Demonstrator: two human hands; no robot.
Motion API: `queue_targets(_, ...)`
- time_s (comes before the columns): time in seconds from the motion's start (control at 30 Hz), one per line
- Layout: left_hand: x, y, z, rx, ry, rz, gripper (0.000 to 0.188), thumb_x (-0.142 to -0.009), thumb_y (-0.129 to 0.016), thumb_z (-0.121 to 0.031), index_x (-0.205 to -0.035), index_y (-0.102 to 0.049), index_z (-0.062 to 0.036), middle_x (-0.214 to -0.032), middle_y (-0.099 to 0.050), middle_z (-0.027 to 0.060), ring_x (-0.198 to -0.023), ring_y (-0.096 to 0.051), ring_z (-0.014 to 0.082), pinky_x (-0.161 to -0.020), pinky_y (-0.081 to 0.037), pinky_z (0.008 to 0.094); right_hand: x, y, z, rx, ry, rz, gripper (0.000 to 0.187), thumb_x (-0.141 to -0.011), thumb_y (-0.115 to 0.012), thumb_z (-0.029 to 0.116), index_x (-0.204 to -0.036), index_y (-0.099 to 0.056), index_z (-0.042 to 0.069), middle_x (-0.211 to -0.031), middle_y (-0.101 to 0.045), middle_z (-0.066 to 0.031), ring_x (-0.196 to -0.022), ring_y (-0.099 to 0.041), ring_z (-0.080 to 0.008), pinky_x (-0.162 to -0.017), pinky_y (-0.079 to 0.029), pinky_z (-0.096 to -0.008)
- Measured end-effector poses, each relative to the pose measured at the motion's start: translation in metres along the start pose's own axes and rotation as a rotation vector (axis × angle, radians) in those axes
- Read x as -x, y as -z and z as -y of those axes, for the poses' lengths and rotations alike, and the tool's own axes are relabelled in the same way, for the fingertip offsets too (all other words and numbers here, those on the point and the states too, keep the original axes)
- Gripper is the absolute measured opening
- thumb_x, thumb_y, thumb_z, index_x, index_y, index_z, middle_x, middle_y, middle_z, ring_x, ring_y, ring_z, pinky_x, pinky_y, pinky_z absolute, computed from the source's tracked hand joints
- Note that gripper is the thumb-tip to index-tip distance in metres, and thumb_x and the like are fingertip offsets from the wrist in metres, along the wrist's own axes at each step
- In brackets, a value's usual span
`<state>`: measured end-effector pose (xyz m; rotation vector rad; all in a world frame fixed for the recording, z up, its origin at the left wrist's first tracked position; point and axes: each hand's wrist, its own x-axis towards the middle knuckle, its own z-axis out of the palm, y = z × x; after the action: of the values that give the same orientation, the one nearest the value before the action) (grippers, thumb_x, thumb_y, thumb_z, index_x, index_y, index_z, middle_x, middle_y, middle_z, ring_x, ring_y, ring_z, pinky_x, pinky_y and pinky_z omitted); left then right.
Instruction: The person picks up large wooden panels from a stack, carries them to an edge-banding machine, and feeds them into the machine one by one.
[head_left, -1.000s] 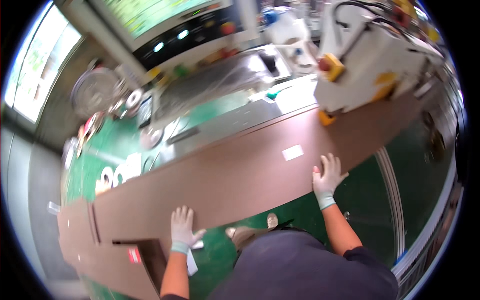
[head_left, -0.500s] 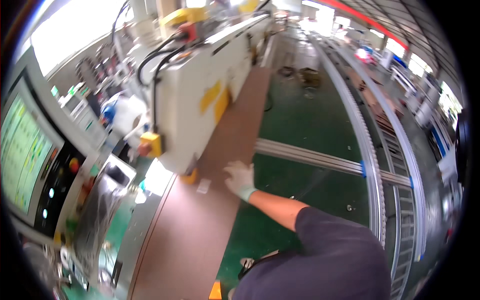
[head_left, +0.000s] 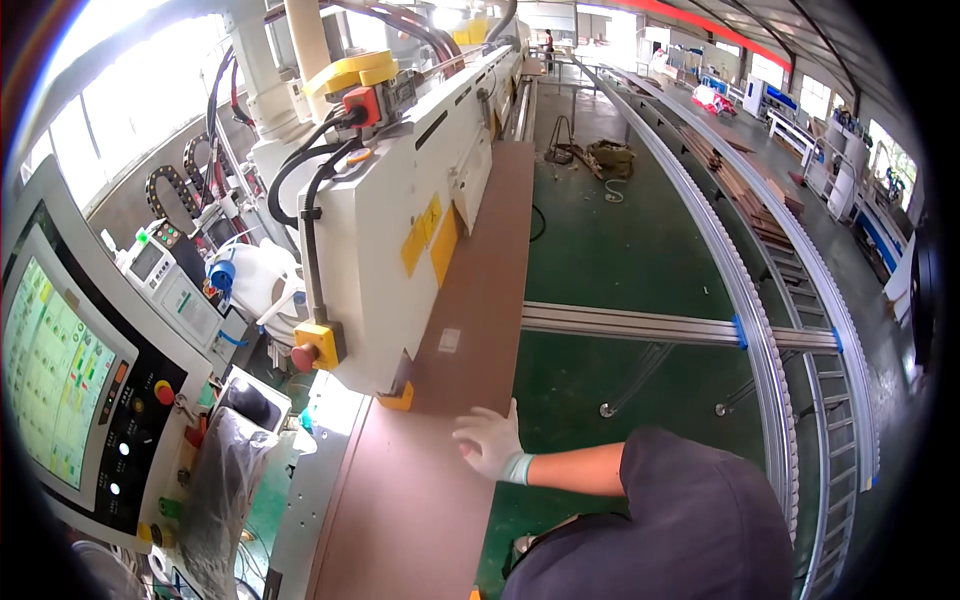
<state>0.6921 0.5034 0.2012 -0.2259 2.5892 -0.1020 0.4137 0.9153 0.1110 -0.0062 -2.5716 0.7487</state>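
Observation:
My right hand (head_left: 490, 443), in a white glove with a pale green cuff, rests on the right edge of a long brown panel (head_left: 410, 500). Its fingers lie apart over the panel's top face, with one pointing forward along the edge. The panel runs away from me under the side of a long white machine (head_left: 375, 240). A small white label (head_left: 449, 341) sticks to the panel, ahead of the hand and beyond the machine's yellow corner foot (head_left: 397, 398). My left hand is out of view.
At left stands a control screen (head_left: 60, 370) with buttons. A yellow box with a red stop button (head_left: 304, 357) hangs at the machine's near corner. A metal crossbar (head_left: 640, 324) joins a long roller rail (head_left: 745, 330) at right. Brown boards (head_left: 745, 190) lie beyond it.
The panel has slid forward along the machine; its label now sits farther past the yellow foot. My right hand has come back along the panel's edge, nearer to me. The view has shifted.

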Motion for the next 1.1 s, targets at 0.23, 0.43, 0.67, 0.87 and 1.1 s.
queue_targets(0.23,-0.039,-0.002,-0.073,0.350,-0.165,-0.765,0.086,-0.075,-0.081,-0.057,-0.137,-0.058,-0.0020,-0.144,-0.054,0.0278,-0.133,-0.047,0.0533,-0.111,-0.036,0.0683,-0.067,0.004,-0.060,0.132,0.112,-0.112,0.023,-0.067,-0.067,0.007,-0.088,-0.074,0.013,-0.105,-0.073,-0.0115,-0.110,-0.066,-0.0361,-0.105,-0.044,-0.0601)
queue_targets(0.43,-0.037,-0.067,0.056,0.303,0.106,-0.457,0.087,-0.086,-0.070,-0.054,-0.155,-0.046,-0.0058,-0.164,-0.037,0.0238,-0.153,-0.028,0.0464,-0.127,-0.016,0.0591,-0.011,-0.029,-0.015,0.174,0.020,0.185,0.040,-0.090,-0.070,0.030,-0.129,-0.067,0.020,-0.152,-0.057,-0.0040,-0.147,-0.044,-0.0291,-0.114,-0.013,-0.0795)
queue_targets(0.67,-0.021,-0.079,0.110,0.316,0.448,-0.448,0.087,-0.089,-0.065,-0.057,-0.159,-0.041,-0.0109,-0.168,-0.030,0.0219,-0.155,-0.021,0.0456,-0.127,-0.012,0.0573,0.024,-0.036,0.004,0.008,0.227,0.004,0.022,-0.095,-0.065,0.017,-0.114,-0.076,0.016,-0.135,-0.069,-0.0053,-0.136,-0.056,-0.0342,-0.121,-0.020,-0.0638)
queue_targets(0.87,-0.059,-0.049,0.053,0.262,0.396,-0.407,0.090,-0.091,-0.061,-0.062,-0.160,-0.038,-0.0094,-0.167,-0.029,0.0241,-0.155,-0.022,0.0462,-0.126,-0.013,0.0592,-0.023,-0.028,-0.073,0.010,0.260,0.006,0.025,-0.100,-0.058,0.022,-0.115,-0.077,0.014,-0.137,-0.069,-0.0049,-0.139,-0.054,-0.0328,-0.121,-0.022,-0.0599)
queue_targets(1.1,-0.111,-0.003,0.014,0.215,0.172,-0.400,0.091,-0.090,-0.059,-0.064,-0.159,-0.038,-0.0094,-0.167,-0.029,0.0222,-0.154,-0.024,0.0459,-0.126,-0.015,0.0598,-0.082,-0.021,-0.117,0.205,0.186,-0.007,0.028,-0.095,-0.063,0.025,-0.118,-0.073,0.015,-0.138,-0.067,-0.0076,-0.138,-0.054,-0.0316,-0.115,-0.029,-0.0631)
